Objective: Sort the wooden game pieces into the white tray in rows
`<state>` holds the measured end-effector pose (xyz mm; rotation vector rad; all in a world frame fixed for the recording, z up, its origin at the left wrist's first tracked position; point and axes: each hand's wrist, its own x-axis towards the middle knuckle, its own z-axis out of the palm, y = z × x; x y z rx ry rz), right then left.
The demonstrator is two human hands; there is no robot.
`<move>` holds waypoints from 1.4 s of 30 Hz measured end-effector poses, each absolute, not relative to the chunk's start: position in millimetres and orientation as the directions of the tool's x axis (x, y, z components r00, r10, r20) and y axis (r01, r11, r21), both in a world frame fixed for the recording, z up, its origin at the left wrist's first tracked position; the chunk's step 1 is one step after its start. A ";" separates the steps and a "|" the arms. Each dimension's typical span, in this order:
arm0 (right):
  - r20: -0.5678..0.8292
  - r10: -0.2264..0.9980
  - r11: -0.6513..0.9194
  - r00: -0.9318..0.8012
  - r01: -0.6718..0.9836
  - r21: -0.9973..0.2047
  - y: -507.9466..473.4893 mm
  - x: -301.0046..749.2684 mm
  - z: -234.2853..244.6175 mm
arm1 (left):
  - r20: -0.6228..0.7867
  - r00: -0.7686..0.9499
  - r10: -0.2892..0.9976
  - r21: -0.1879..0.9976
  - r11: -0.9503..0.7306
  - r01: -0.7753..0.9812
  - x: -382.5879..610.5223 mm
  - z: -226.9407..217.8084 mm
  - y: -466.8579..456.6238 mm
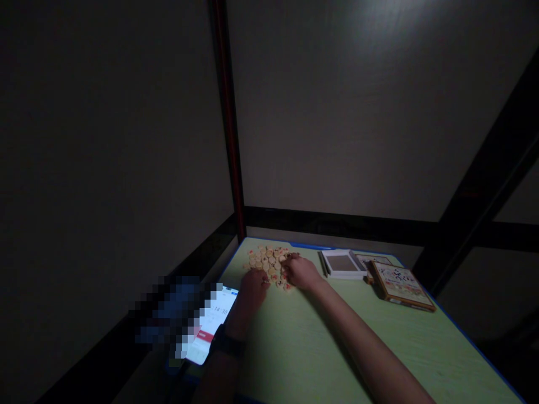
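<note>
A heap of small round wooden game pieces (266,260) with red and dark marks lies at the far left of a light green table (303,348). My left hand (254,287) rests at the near edge of the heap with its fingers curled onto the pieces. My right hand (300,271) lies on the heap's right side, fingers bent over several pieces. What each hand grips is too small and dim to make out. A dark watch (227,340) sits on my left wrist.
A lit phone (213,330) lies at the table's left edge beside a blurred patch. A white box (343,264) and a flat game box with a printed lid (401,285) stand at the back right. Dark beams and dim walls surround the table.
</note>
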<state>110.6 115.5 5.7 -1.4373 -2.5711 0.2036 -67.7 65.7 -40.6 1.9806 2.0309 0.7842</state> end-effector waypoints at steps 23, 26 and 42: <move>0.147 0.867 0.498 -0.476 0.814 -0.299 138.4 125.6 -2.6 | 0.350 0.212 0.913 0.278 -0.317 0.907 -51.8 -38.9 53.6; 0.151 0.858 0.513 -0.491 0.798 -0.316 137.1 123.8 -4.5 | 0.397 0.223 0.891 0.234 -0.333 0.914 -50.4 -39.6 52.6; 0.100 0.861 0.508 -0.498 0.838 -0.201 130.4 127.1 7.3 | 0.436 0.219 0.873 0.239 -0.348 0.907 -48.3 -43.3 54.9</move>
